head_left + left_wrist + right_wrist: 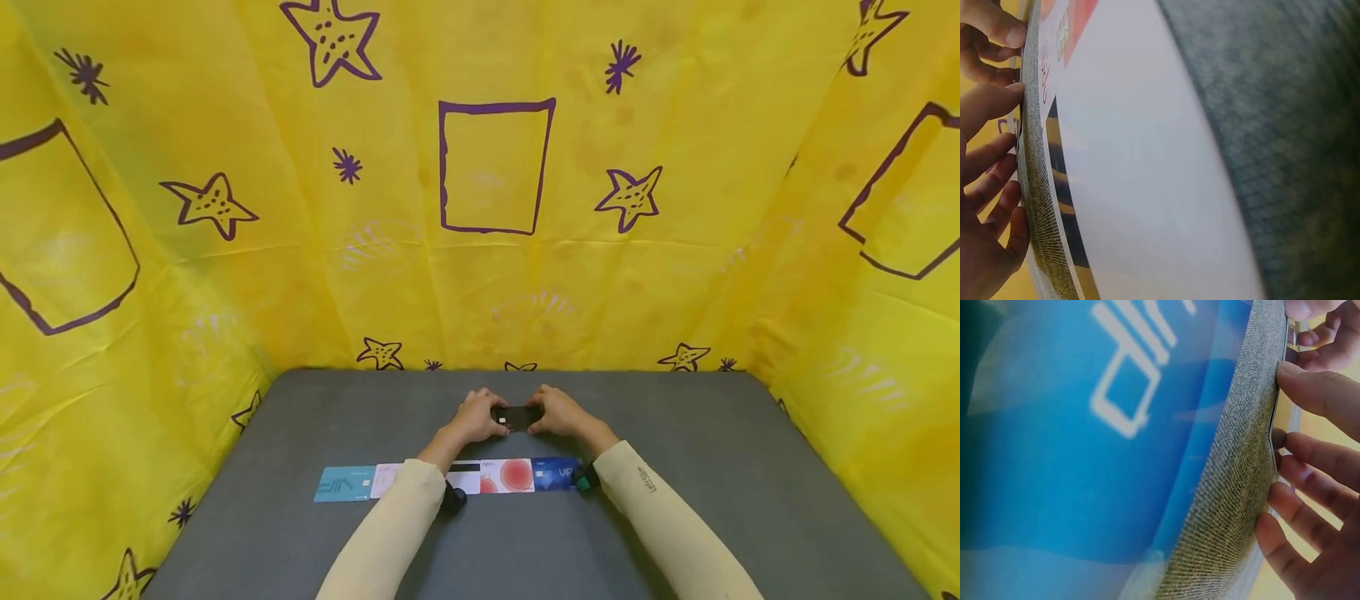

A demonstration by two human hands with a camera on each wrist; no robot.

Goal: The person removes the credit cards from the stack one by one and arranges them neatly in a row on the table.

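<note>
In the head view a black card (519, 418) with a small chip lies flat near the back of the grey table, or just above it; I cannot tell which. My left hand (478, 415) pinches its left end between thumb and fingers. At the right end, my right hand (561, 412) grips it the same way. Only the card's thin edge shows in the wrist views, beside the left hand (991, 187) and the right hand (1319, 506).
A row of cards crosses the grey table (517, 550) below my wrists: teal (343, 484), pale pink (386, 477), white with a black stripe (468, 482), white with red circles (507, 476), and blue (553, 473). My forearms partly cover it. A yellow patterned cloth (495, 283) surrounds the table.
</note>
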